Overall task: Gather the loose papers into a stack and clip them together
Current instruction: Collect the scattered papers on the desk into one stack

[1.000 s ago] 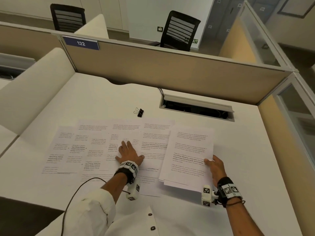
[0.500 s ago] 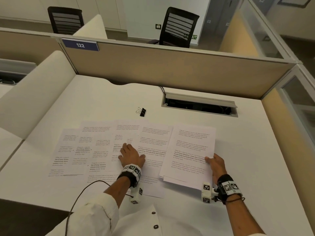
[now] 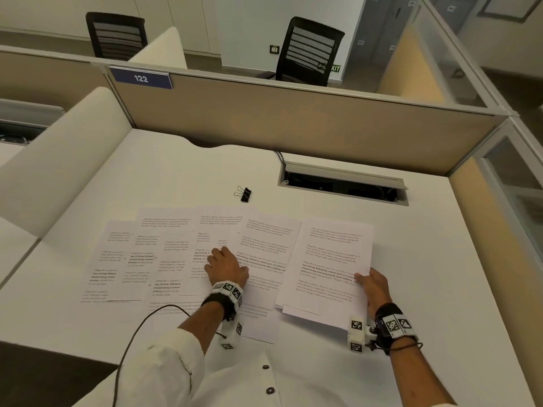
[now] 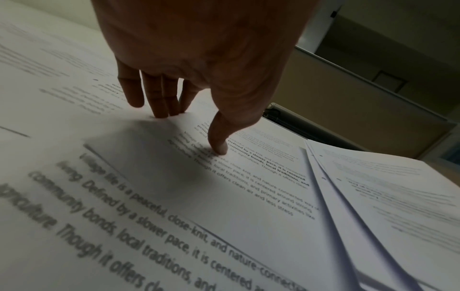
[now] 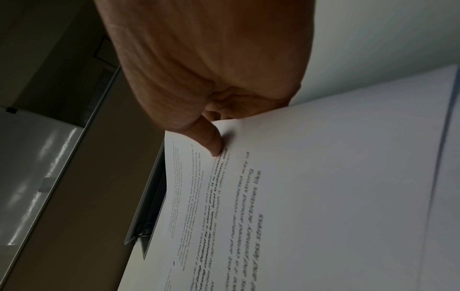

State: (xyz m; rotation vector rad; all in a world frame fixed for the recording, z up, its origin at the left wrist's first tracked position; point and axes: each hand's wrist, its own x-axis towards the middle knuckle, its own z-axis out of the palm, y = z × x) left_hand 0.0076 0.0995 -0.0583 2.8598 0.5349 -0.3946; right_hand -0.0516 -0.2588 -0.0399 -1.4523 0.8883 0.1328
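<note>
Several printed sheets lie fanned and overlapping across the white desk. My left hand rests on them with straight fingers; in the left wrist view its fingertips and thumb press on one sheet that lies tilted toward the right. My right hand pinches the right edge of a small stack of papers, thumb on top and fingers curled under, as the right wrist view shows. A black binder clip lies alone beyond the papers.
An open cable well is set in the desk behind the stack. A tan partition closes the far side and another the right. A dark cord runs from my left wrist over the near edge.
The sheet under my left hand has slid and turned slightly toward the stack. My right hand keeps the same hold on the stack's edge.
</note>
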